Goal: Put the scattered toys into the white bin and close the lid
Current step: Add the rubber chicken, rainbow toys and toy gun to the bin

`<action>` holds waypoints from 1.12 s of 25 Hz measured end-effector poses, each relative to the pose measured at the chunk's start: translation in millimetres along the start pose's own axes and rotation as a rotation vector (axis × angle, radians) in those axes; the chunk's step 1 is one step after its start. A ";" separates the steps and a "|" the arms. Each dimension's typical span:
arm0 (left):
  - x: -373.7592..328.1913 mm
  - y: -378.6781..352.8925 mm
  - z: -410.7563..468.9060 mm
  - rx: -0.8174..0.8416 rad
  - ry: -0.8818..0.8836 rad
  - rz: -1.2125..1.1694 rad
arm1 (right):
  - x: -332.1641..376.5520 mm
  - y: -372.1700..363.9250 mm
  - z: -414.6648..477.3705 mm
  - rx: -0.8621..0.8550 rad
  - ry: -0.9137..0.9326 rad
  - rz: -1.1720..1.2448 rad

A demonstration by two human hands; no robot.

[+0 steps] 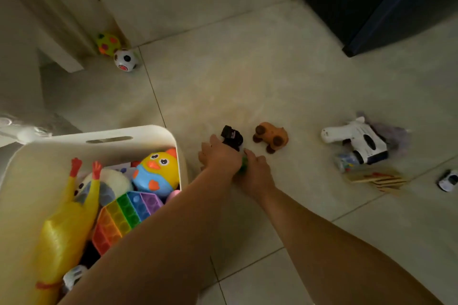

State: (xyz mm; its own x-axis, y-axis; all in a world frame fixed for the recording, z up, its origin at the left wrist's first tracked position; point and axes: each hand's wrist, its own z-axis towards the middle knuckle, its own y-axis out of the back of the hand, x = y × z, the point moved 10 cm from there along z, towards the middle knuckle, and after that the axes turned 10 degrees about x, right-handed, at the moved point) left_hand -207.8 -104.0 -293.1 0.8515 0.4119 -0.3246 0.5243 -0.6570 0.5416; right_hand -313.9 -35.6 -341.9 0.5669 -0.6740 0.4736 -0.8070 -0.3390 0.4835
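- Bin (138,132), lower left: white, open on top and well filled. It holds a yellow rubber chicken (62,230), a rainbow pop toy (124,215), a blue and yellow bird (157,172), a white plush (114,181) and a small black-and-white ball (74,276) at the bottom edge.
- Spotted green ball (108,43) and soccer ball (125,60), upper left, touching, by the wall.
- Left hand (218,156), centre: low on the floor, just right of the bin, thumb beside a black toy (231,137).
- Green toy (244,165): wedged between both hands, mostly hidden; cannot tell which hand grips it.
- Right hand (255,173): fingers curled, against the green toy.
- Brown car (271,136), near the black toy.
- White toy gun (357,140), wooden pieces (379,179) and white car (448,181), right side.
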 end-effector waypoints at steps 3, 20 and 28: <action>11.3 -11.3 25.3 0.007 0.086 -0.256 | 6.1 18.4 3.8 -0.140 0.065 0.084; 16.6 -52.6 39.4 0.173 0.022 -0.286 | -1.3 91.2 24.1 0.058 -0.179 -0.306; -27.7 -10.1 -44.4 -0.012 -0.286 -0.233 | -22.6 76.5 -17.4 -0.191 -0.064 0.357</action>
State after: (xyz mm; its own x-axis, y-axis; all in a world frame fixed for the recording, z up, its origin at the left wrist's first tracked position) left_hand -237.2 -80.7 -255.2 0.6786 0.3550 -0.6430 0.7054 -0.5588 0.4360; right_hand -385.6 -34.8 -302.8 0.2410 -0.7685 0.5928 -0.9024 0.0475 0.4283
